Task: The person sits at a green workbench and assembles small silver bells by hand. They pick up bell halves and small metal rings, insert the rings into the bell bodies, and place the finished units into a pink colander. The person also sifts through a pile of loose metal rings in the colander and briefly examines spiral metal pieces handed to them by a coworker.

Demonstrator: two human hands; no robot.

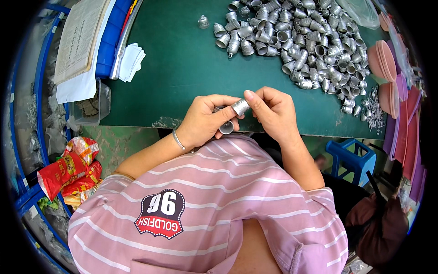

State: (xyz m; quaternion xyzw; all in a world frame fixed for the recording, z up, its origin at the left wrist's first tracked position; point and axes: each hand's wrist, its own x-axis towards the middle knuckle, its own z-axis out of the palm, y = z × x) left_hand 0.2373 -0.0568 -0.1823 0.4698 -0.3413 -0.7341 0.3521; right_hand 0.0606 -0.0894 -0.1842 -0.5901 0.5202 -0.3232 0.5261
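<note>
In my left hand (pixel 213 114) a small silver-grey metal bell (pixel 240 107) is pinched between thumb and fingers, tilted on its side. A second metal bell (pixel 226 128), its hollow mouth showing, is tucked lower in the same hand. My right hand (pixel 275 108) is closed, its thumb right at the end of the pinched bell; whatever its fingertips hold is too small or hidden to tell. Both hands are over the near edge of the green table (pixel 173 86). Beyond them lies a large heap of similar bells (pixel 315 45).
Small loose metal parts (pixel 375 112) lie in a pile at the table's right. Pink plastic bins (pixel 382 59) line that side. A blue stool (pixel 350 160) stands below. On the left are a blue tray with papers (pixel 82 41), a clear box (pixel 91 109) and red packages (pixel 68 171).
</note>
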